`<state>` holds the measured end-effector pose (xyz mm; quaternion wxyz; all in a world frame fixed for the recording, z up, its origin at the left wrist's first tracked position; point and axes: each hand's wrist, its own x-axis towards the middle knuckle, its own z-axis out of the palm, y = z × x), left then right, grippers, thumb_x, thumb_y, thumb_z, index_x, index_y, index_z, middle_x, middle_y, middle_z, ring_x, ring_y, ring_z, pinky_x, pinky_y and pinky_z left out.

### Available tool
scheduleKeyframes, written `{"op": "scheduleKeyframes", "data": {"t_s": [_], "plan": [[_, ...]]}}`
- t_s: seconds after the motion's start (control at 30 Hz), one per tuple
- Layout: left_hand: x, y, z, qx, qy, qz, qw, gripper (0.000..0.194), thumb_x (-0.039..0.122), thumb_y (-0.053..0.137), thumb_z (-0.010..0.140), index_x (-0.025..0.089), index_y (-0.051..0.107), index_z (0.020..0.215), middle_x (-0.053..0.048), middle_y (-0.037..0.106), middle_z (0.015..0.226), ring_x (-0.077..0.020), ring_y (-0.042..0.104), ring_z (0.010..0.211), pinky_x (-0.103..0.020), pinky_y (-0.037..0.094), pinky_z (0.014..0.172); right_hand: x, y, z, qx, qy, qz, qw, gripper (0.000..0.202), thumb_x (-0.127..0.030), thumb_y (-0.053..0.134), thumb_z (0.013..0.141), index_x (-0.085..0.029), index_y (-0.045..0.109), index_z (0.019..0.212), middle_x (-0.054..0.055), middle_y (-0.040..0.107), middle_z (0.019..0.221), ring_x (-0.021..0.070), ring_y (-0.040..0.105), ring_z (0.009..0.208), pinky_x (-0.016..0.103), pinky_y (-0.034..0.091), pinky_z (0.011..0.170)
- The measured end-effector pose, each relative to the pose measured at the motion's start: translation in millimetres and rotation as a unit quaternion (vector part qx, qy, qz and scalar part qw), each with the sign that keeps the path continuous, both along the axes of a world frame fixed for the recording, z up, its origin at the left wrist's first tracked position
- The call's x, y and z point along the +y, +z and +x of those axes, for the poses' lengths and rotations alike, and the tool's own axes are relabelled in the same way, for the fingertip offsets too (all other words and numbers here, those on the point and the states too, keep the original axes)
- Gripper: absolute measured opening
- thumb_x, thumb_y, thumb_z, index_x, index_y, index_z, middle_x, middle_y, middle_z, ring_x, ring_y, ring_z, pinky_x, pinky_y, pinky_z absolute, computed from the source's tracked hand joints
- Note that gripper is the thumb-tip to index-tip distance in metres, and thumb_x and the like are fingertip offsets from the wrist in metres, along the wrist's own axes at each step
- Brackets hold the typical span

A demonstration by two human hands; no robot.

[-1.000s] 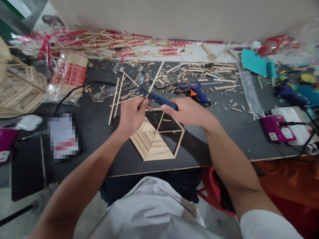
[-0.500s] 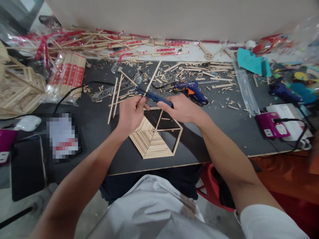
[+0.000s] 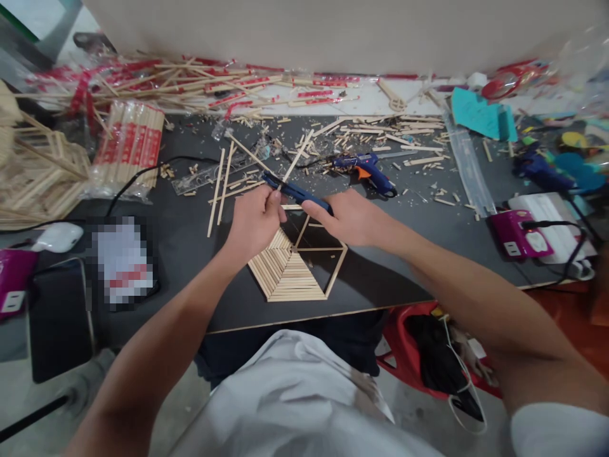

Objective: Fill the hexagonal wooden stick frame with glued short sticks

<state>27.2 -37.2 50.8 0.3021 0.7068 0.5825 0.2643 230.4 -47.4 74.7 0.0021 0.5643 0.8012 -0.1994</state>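
My left hand (image 3: 257,219) is closed in a pinch around a thin wooden stick (image 3: 299,155), which points up and to the right. In my right hand (image 3: 354,217) is a long, narrow dark blue cutting tool (image 3: 302,193); its exact kind is hard to make out. Its far end meets the stick right by my left fingertips. Below both hands lies a hexagonal stick frame (image 3: 339,270). Rows of sticks (image 3: 295,282) fill its left and lower front sections, while the right sections show the dark tabletop. My hands hide part of the frame's far edge.
A blue glue gun (image 3: 366,170) lies beyond my right hand among wood offcuts. Packed chopsticks (image 3: 130,143) and a stick structure (image 3: 42,165) stand at left. A phone (image 3: 61,320) rests at front left, and a purple power socket (image 3: 516,235) at right.
The stick has slid down and left through the tool, so less of it rises beyond the blade end. My right hand has shifted slightly right, its forearm swinging outward.
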Motion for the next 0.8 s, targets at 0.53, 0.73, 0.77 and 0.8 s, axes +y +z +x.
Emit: {"op": "scheduleKeyframes", "data": {"t_s": [0.53,0.73,0.77,0.8], "plan": [[-25,12.0,-1,0.351,-0.098,0.052,0.93,0.035,0.022,0.042,0.099,0.013,0.073,0.086,-0.017,0.073,0.078,-0.0296,0.071,0.069,-0.038,0.052,0.065,-17,13.4,-6,-0.021,-0.02,-0.133,0.991,0.081,-0.071,0.02,0.103,-0.019,0.067,0.064,0.011,0.066,0.064,0.0229,0.065,0.068,0.034,0.041,0.07],[-30,25.2,-5,0.403,-0.124,0.004,0.907,0.028,0.021,0.049,0.094,0.012,0.076,0.092,-0.018,0.075,0.083,-0.0341,0.075,0.077,-0.037,0.053,0.063,-18,16.3,-11,-0.03,-0.018,-0.145,0.989,0.083,-0.076,0.019,0.1,-0.018,0.066,0.063,0.014,0.066,0.067,0.0232,0.065,0.071,0.032,0.042,0.069],[-30,26.4,-5,0.405,-0.125,0.001,0.906,0.029,0.021,0.048,0.095,0.012,0.076,0.093,-0.019,0.075,0.084,-0.0353,0.075,0.079,-0.038,0.053,0.064,-18,17.0,-11,-0.031,-0.016,-0.142,0.989,0.083,-0.076,0.019,0.1,-0.018,0.065,0.063,0.014,0.066,0.067,0.0229,0.064,0.07,0.032,0.041,0.068],[-29,27.0,-6,0.405,-0.128,0.0,0.905,0.031,0.021,0.046,0.095,0.011,0.076,0.093,-0.02,0.075,0.085,-0.0362,0.075,0.08,-0.039,0.054,0.065,-17,17.5,-11,-0.033,-0.014,-0.142,0.989,0.082,-0.075,0.02,0.101,-0.018,0.065,0.062,0.014,0.065,0.066,0.0227,0.064,0.07,0.032,0.041,0.068]]}}
